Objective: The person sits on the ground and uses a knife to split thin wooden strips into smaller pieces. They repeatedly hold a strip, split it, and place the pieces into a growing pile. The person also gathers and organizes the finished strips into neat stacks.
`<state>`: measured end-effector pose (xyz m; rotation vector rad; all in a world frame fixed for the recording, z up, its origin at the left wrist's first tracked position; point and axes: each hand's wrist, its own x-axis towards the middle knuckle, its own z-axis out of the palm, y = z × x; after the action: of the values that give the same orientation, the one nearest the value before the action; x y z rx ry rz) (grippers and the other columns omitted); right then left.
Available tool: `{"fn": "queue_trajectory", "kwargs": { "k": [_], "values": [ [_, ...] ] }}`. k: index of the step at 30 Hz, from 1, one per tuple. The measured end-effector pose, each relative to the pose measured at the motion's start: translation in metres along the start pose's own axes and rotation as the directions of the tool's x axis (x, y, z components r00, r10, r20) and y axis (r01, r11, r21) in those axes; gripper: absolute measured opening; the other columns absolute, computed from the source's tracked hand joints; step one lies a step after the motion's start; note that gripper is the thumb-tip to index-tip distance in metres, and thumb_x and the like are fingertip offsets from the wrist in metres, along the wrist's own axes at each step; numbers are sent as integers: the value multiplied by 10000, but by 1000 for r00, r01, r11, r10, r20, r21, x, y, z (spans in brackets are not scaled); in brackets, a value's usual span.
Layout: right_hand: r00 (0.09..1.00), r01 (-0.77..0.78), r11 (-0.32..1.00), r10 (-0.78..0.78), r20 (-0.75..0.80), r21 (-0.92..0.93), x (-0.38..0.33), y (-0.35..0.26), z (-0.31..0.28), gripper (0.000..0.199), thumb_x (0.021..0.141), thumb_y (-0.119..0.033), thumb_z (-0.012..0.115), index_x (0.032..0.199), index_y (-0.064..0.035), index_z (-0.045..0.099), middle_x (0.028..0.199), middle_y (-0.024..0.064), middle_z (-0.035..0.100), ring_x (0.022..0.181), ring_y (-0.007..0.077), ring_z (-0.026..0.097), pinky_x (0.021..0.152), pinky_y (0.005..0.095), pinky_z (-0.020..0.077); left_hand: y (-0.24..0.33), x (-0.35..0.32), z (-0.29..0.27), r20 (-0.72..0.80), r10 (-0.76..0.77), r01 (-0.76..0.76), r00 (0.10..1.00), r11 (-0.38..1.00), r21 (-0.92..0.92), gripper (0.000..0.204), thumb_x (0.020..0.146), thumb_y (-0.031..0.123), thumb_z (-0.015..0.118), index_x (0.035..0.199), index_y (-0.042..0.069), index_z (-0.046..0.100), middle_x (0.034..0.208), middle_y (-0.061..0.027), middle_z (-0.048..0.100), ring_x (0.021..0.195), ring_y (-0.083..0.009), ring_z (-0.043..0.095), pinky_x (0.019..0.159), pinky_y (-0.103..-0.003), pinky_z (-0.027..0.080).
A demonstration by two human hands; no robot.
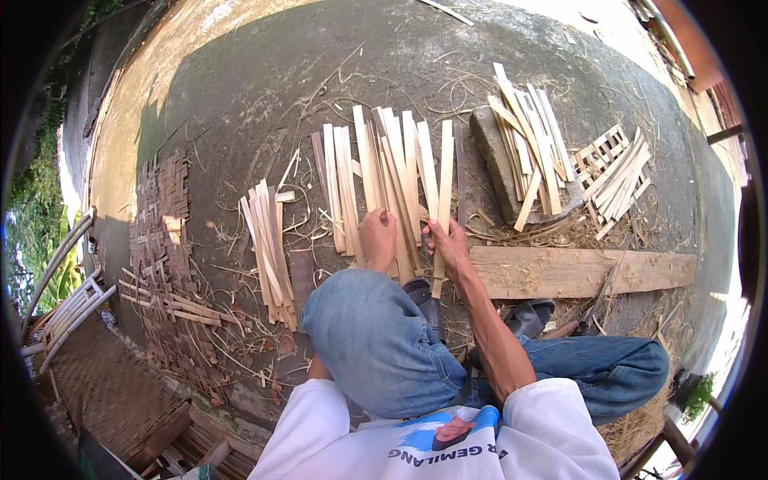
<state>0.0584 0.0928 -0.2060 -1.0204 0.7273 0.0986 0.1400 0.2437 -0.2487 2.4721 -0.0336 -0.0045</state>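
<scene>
Flat, pale bamboo strips lie fanned out on the ground in front of me, most running away from my body. My right hand (448,242) pinches a bamboo strip (446,172) that stretches far past it and ends near my foot. Just left of it, my left hand (378,236) is closed around a strip (360,144) at the edge of the middle bundle. Between my two hands lie more loose strips (398,188), some darker brown. Another bundle (330,192) rests left of my left hand.
A shorter pile (268,248) lies further left, near a woven mat (164,248). To the right, strips lean on a stone block (494,164), beside a lattice piece (604,156). A wooden plank (576,272) lies near my right forearm. Thin shavings litter the ground.
</scene>
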Motion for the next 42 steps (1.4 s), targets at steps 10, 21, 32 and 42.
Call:
{"fn": "queue_trajectory", "kwargs": {
  "k": [10,21,32,42],
  "values": [
    [1000,10,998,-9,20,-64,-2,-4,-2,274,1018,-273,592,1147,-32,572,888,41,642,617,81,550,540,251,490,-1,13,-34,234,-347,417,908,800,-431,185,871,160,756,947,22,659,873,-78,707,790,-174,667,709,-325,522],
    [990,144,964,-139,40,-223,-10,4,42,335,1055,-329,507,1180,-19,521,958,82,661,804,156,665,664,315,591,38,-23,-57,533,-147,450,833,741,-499,397,970,371,678,1063,-10,734,839,-41,698,761,-124,644,625,-288,523],
    [912,285,824,-75,404,-489,-44,-3,87,577,1023,-396,523,1394,41,458,975,237,697,835,329,703,712,419,535,33,7,-93,600,-165,604,783,437,-667,429,954,408,695,1071,7,592,771,-71,618,830,-207,685,749,-342,585],
    [960,278,632,-162,228,-723,-18,18,46,326,937,-290,637,996,25,696,930,245,707,886,376,695,807,467,533,-116,51,-214,253,-547,602,798,723,-339,373,923,350,732,934,-17,670,711,-64,642,663,-183,684,555,-313,541]
  ]
}}
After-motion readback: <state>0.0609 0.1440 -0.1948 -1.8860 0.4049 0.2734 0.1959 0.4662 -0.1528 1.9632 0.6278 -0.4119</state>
